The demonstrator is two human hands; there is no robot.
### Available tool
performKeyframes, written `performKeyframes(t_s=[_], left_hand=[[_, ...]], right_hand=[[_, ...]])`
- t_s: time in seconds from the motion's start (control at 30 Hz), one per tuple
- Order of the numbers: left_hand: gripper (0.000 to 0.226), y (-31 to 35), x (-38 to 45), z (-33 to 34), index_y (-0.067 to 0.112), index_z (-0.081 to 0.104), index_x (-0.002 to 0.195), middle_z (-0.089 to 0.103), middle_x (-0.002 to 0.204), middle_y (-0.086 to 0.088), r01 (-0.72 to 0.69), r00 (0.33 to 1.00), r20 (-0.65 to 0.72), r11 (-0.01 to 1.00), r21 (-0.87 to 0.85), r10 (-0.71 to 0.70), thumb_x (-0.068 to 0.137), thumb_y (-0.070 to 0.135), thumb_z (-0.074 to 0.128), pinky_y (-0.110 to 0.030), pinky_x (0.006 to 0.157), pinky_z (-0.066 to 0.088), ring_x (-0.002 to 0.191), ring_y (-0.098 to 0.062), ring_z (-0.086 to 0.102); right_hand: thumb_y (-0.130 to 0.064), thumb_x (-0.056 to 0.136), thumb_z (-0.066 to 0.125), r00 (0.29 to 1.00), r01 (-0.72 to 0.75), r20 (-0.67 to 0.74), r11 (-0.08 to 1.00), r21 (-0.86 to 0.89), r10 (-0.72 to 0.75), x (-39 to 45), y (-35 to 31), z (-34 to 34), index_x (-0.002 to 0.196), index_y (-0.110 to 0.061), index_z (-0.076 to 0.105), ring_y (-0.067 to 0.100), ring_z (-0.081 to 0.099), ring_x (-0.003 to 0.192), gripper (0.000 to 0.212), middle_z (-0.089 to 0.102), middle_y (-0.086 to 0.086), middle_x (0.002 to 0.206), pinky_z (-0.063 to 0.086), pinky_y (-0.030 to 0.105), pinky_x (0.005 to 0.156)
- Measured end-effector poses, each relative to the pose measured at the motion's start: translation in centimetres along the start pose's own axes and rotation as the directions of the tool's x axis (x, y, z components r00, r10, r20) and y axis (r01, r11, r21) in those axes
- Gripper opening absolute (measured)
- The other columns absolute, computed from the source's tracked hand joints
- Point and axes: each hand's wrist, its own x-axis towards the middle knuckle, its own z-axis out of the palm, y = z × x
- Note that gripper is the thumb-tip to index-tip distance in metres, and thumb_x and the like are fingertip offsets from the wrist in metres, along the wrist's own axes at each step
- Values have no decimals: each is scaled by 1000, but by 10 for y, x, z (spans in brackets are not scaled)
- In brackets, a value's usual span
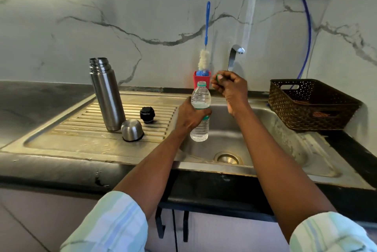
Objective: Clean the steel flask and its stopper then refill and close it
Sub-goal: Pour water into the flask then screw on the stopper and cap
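Note:
The steel flask (107,94) stands upright and uncapped on the ribbed drainboard (85,141). Its steel cup lid (132,130) sits mouth-down in front of it, and the black stopper (147,114) lies just to the right. My left hand (190,116) grips a clear plastic water bottle (200,109) around its middle, held above the sink basin (263,129) with its mouth uncovered. My right hand (229,86) is raised beside the bottle's neck and pinches the small green bottle cap (218,77) in its fingertips.
A red holder (201,80) with a blue-handled bottle brush (206,37) stands at the back wall, next to the tap (234,56). A brown woven basket (310,105) sits on the right counter. The drain (228,158) lies at the basin's bottom.

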Motion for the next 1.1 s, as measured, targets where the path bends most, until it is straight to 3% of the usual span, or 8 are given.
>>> performKeyframes(t_s=[0.23, 0.37, 0.47, 0.67, 0.8, 0.87, 0.97, 1.1], left_hand=[[53, 29, -2, -72, 12, 63, 113, 67, 100, 2, -43, 974, -226, 991, -128, 13, 67, 30, 83, -21, 74, 46, 87, -14, 63], [47, 39, -10, -151, 9, 66, 107, 72, 98, -5, -118, 923, -383, 975, -186, 39, 65, 26, 80, -26, 71, 54, 86, -18, 69], [52, 37, -8, -211, 14, 64, 109, 72, 98, -2, -108, 905, -425, 984, -143, 37, 62, 30, 81, -29, 73, 57, 87, -19, 71], [63, 23, -1, -307, 11, 59, 119, 69, 113, -7, 10, 865, -494, 983, 183, 83, 68, 36, 86, -37, 90, 54, 101, -24, 66], [65, 10, 8, -345, 15, 55, 118, 68, 114, -11, 109, 904, -416, 889, 445, 97, 63, 37, 83, -40, 88, 51, 105, -32, 63], [69, 2, 14, -357, 16, 53, 121, 67, 118, -13, 127, 932, -349, 814, 567, 98, 63, 38, 84, -43, 89, 51, 109, -36, 62], [74, -6, 23, -364, 16, 51, 128, 66, 122, -15, 122, 959, -271, 735, 668, 87, 66, 37, 85, -45, 89, 51, 111, -38, 62], [78, -17, 37, -364, 11, 46, 137, 64, 127, -17, 93, 976, -204, 694, 714, 79, 72, 30, 86, -43, 87, 50, 111, -38, 61]], right_hand=[[-4, 96, 49, 988, -152, 55, 974, 167, 145, -6, -10, 59, 90, -11, 67, 16, 62, 62, 20, 65, 7, 72, 52, 24, 58], [-6, 92, 34, 872, -482, 243, 832, 274, 425, -22, -12, 129, 72, -9, 52, 16, 43, 51, 27, 46, 6, 63, 32, 20, 43], [-20, 98, 37, 822, -517, 369, 839, 167, 434, -33, -6, 177, 65, -16, 46, 13, 32, 40, 34, 39, 1, 53, 23, 16, 40], [2, 93, 42, 914, -167, 372, 986, -16, 161, -44, -10, 234, 88, -8, 59, 13, 41, 47, 21, 49, 4, 62, 29, 20, 42], [-48, 87, 68, 914, 275, 393, 865, -419, -100, -36, -10, 254, 61, -16, 54, 11, 47, 54, 44, 51, -3, 56, 33, 29, 52], [-64, 75, 71, 883, 345, 463, 781, -520, -82, -32, -7, 259, 66, -14, 57, 17, 55, 62, 53, 55, 0, 62, 39, 33, 58], [-63, 68, 77, 839, 362, 545, 740, -567, 7, -28, -2, 264, 93, -7, 66, 23, 59, 85, 63, 57, 3, 83, 48, 36, 74], [-58, 67, 81, 790, 362, 612, 772, -522, 44, -27, 7, 272, 93, -13, 67, 19, 63, 85, 54, 67, 2, 88, 46, 29, 68]])
